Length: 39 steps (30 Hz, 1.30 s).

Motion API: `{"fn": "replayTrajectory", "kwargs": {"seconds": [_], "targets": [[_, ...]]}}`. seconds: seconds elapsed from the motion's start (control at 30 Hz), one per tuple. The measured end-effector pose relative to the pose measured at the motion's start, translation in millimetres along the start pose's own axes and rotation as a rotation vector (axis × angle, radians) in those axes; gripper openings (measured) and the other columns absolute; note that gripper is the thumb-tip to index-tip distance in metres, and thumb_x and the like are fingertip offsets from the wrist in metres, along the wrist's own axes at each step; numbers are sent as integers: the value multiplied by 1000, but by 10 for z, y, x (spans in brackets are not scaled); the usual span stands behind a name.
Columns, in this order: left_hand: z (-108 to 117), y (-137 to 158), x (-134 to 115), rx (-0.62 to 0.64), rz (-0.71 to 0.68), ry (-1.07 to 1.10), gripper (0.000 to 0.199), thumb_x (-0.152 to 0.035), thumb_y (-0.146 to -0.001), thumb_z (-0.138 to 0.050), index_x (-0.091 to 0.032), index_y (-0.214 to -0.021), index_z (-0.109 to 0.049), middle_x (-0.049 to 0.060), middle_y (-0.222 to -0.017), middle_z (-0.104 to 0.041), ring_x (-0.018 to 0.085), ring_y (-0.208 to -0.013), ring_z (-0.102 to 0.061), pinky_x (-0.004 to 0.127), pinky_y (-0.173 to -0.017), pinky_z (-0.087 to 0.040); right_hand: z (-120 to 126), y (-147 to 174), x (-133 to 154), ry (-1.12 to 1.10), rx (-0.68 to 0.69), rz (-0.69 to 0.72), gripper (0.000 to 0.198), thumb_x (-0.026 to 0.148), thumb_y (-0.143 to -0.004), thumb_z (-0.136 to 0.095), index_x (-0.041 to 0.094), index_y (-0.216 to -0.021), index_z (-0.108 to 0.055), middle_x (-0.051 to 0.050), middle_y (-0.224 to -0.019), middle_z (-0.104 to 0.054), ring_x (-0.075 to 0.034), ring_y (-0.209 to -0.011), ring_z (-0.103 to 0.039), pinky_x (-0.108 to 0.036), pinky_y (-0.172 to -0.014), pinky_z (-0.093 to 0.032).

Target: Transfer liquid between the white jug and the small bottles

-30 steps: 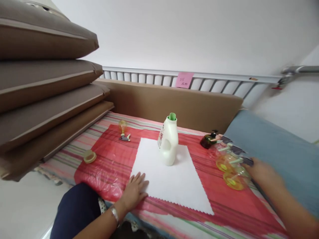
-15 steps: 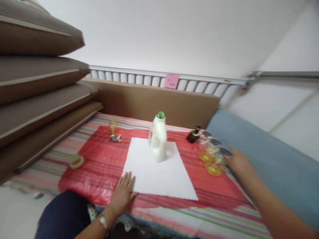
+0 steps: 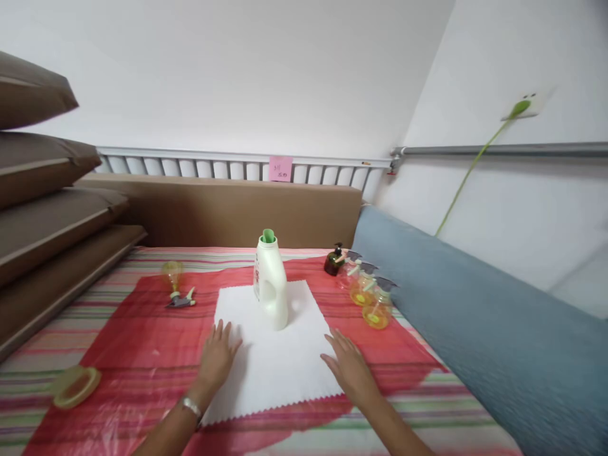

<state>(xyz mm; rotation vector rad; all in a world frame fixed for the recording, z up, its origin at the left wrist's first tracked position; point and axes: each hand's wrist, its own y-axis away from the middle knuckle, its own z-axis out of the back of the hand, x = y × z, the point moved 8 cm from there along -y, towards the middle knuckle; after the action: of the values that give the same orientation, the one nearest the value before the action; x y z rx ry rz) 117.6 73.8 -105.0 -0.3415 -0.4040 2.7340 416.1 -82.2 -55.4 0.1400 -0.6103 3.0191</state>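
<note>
My left hand [image 3: 217, 356] is open above the left edge of a white cloth [image 3: 285, 373] with zigzag edges. Over the cloth's right edge, my right hand [image 3: 348, 364] has its fingers apart and holds nothing. Between and beyond the hands, a white detergent jug [image 3: 272, 285] stands upright on the cloth, with a green spout at its open mouth. To the right are a dark pump bottle [image 3: 334, 260] and several spray bottles in a row, the nearest a yellow spray bottle [image 3: 377, 310]. Another spray bottle [image 3: 173, 278] lies on its side at the left.
Red plastic sheeting [image 3: 156, 342] covers part of the striped cloth [image 3: 28, 380]. A roll of tape [image 3: 76, 386] lies at the left. Stacked brown cushions [image 3: 52, 215] stand behind it. A brown board [image 3: 228, 215] closes the back, and a blue padded panel [image 3: 441, 297] borders the right.
My right hand has come from the spray bottles at the right to the cloth's right edge. My left hand is raised near the left edge. The view has turned right.
</note>
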Motion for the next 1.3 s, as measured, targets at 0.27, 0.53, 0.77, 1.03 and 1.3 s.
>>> {"fn": "replayTrajectory", "kwargs": {"seconds": [0.27, 0.53, 0.77, 1.03, 1.3], "targets": [[-153, -365, -12, 48, 57, -134, 64, -52, -87, -36, -9, -135, -40, 21, -144, -32, 37, -133, -27, 52, -102, -31, -639, 95, 42, 48, 112, 37, 58, 52, -85, -45, 17, -131, -46, -10, -139, -41, -29, -129, -37, -48, -103, -35], [-368, -653, 44, 47, 9, -203, 72, -61, -84, -33, -10, -135, -39, 25, -140, -36, 40, -131, -30, 52, -103, -27, -929, 302, -32, 149, -24, 134, 56, 50, -86, -42, 23, -135, -40, -7, -140, -40, -27, -126, -42, -47, -98, -40], [-448, -693, 77, 49, -34, -229, 76, -63, -82, -34, -9, -135, -39, 26, -140, -35, 39, -131, -30, 52, -104, -24, -838, 276, -5, 96, 110, 52, 55, 47, -88, -42, 24, -138, -35, -6, -143, -35, -26, -130, -35, -47, -103, -35], [-532, -839, 123, 116, -26, -224, 76, -63, -81, -36, -10, -136, -37, 25, -142, -33, 39, -133, -26, 54, -104, -21, -762, 240, 31, -8, 270, -74, 57, 45, -86, -45, 26, -139, -33, -3, -146, -27, -26, -134, -26, -48, -109, -27], [-257, -465, 142, 108, 57, -163, 65, -57, -86, -34, -19, -139, -32, 15, -146, -30, 34, -134, -26, 54, -104, -25, -809, 272, -15, -51, 160, -36, 50, 46, -86, -42, 23, -131, -46, -7, -140, -41, -27, -129, -36, -50, -104, -34]]}}
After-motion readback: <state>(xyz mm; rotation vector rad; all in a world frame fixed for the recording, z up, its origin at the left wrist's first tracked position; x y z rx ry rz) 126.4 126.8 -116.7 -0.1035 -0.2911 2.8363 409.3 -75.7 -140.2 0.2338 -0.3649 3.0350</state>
